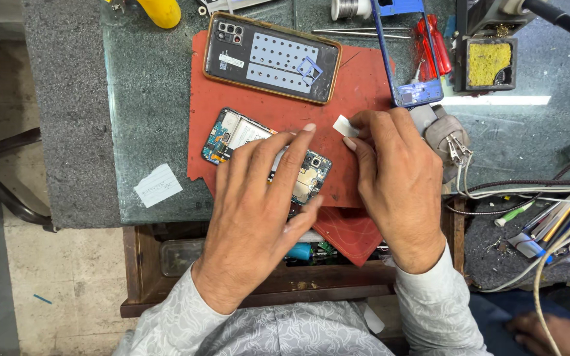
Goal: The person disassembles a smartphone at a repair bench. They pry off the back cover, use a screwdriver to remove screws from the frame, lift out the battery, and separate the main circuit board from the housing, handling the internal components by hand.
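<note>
Count: one opened phone, one back cover, one blue frame, one white strip, one red mat, two hands.
Opened phone: lies flat on the red mat, internals up; long axis runs from upper left to lower right, the camera end at lower right.
Left hand: rests palm down on the opened phone, fingers spread and extended, pinning it; they close around nothing. Only the ends of the phone show past them.
Right hand: thumb and forefinger pinch the white strip at their tips; the other fingers curl.
White strip: small, held just above the mat, right of the phone, apart from it.
Back cover: lies on the mat's upper edge, inner face up, long axis nearly parallel to the phone's.
Blue frame: stands right of the cover, long axis near vertical in view.
Paper slip: one, on the glass bench, left of the mat.
</note>
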